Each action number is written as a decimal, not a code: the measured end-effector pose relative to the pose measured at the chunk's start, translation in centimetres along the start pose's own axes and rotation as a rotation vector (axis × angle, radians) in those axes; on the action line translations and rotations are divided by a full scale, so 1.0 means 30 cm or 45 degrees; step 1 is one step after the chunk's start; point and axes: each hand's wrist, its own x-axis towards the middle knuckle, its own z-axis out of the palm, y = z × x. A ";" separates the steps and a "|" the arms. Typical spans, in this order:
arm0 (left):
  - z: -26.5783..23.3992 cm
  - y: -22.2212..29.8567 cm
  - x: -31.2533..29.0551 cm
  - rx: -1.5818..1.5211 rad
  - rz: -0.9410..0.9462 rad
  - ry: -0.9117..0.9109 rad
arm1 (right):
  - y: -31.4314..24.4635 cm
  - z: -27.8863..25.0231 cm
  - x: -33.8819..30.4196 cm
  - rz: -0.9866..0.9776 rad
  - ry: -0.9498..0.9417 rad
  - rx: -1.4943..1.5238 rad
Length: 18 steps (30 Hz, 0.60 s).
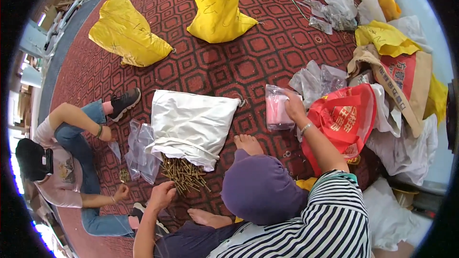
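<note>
Long brass-coloured screws [184, 174] spill in a heap from the mouth of a white cloth sack [191, 114] lying on the carpet. My left hand [163, 194] is at the heap's near-left edge with its fingers curled; whatever they hold is too small to make out. Off to the right, my right hand [294, 106] grips the upper right part of a clear plastic bag [273, 88] with a pink pack [277, 110] inside. Flat clear plastic bags [142, 155] lie left of the sack.
A co-worker [62, 167] sits at the left, hands near a small bag of screws [124, 176]. Two yellow sacks [126, 31] [215, 7] stand farther off. A red bag [342, 119], paper sacks [406, 86] and loose plastic crowd the right side.
</note>
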 end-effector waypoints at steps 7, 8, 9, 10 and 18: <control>-0.026 0.031 -0.064 0.100 -0.028 -0.034 | -0.194 -0.259 0.058 -0.042 -0.447 0.270; -0.025 0.049 -0.054 0.115 -0.019 -0.080 | -0.214 -0.337 0.046 -0.025 -0.538 0.401; -0.021 0.052 -0.039 0.115 -0.006 -0.084 | -0.175 -0.317 0.069 -0.019 -0.527 0.394; -0.013 0.050 -0.026 0.087 -0.001 -0.074 | -0.102 -0.240 0.123 -0.105 -0.552 0.117; 0.007 -0.016 -0.003 0.083 0.026 -0.038 | 0.132 -0.030 0.246 0.105 -1.032 -0.124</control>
